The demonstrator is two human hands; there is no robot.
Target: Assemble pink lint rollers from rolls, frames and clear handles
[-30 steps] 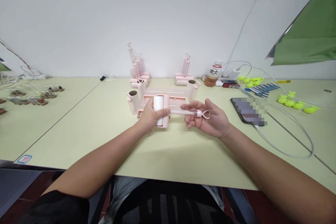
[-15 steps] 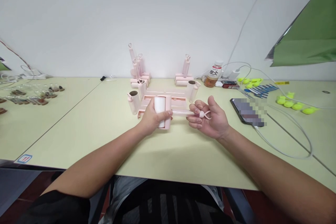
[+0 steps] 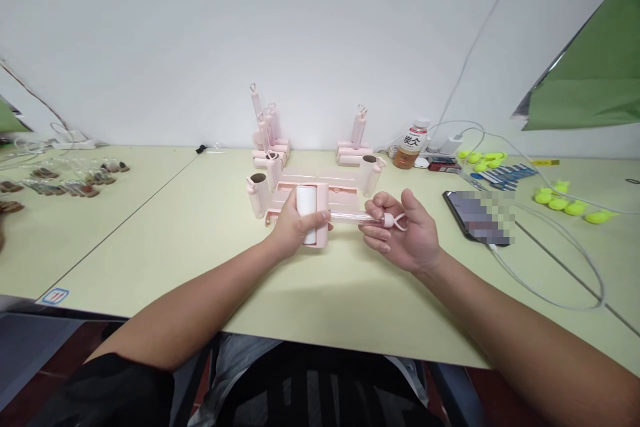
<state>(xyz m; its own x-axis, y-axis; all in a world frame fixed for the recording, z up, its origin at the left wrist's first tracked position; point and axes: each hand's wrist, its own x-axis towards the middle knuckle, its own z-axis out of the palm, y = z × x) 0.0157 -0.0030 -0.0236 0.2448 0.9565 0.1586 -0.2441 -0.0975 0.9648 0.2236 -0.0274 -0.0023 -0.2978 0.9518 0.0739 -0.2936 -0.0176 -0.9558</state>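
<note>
Above the pale yellow-green desk, my left hand grips a pink-and-white plastic roller; its clear tubular handle could slip, my right hand's fingers curling only loosely around it.

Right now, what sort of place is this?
Probably a workroom for small goods: several alike pink roller parts stand on the table, plastic-wrapped items lie grouped at left, and yellow-green pieces sit at right.
</note>
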